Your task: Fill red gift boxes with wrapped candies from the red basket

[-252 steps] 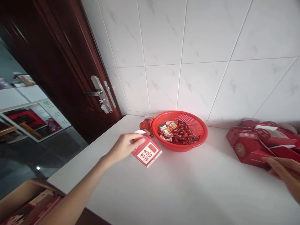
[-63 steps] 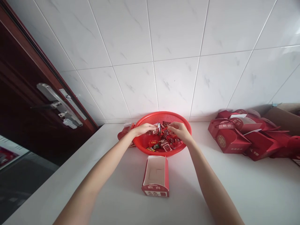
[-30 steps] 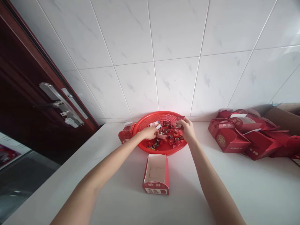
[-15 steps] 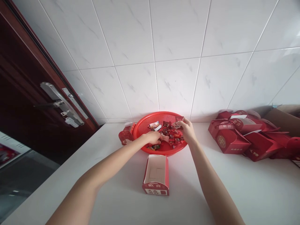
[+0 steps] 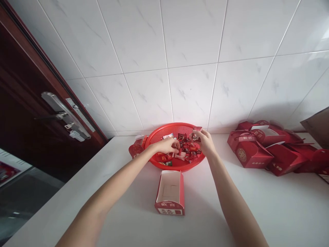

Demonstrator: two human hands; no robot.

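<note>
Wrapped candies point(image 5: 191, 148), mostly red, lie in a red plastic basket point(image 5: 156, 135) with perforated sides. My left hand point(image 5: 167, 145) is over the basket's left half, its fingers pinched on a small red wrapped candy point(image 5: 179, 151). At the right rim, my right hand point(image 5: 207, 142) grips a red-and-white wrapped candy point(image 5: 196, 136) between thumb and fingers. In front of the basket stands an open red gift box point(image 5: 169, 204) with a white inside, and no candy shows in it.
Another red box point(image 5: 136, 149) sits against the basket's left side. Several red gift boxes point(image 5: 254, 154) are heaped on the right of the white counter point(image 5: 205, 206). Brown cardboard point(image 5: 318, 125) stands at the far right. A dark red door point(image 5: 31, 85) with a metal handle is at left.
My left hand has risen a little from the candies, with a red one now showing at its fingertips. My right hand stays nearly in place. The brown cardboard at far right has shifted.
</note>
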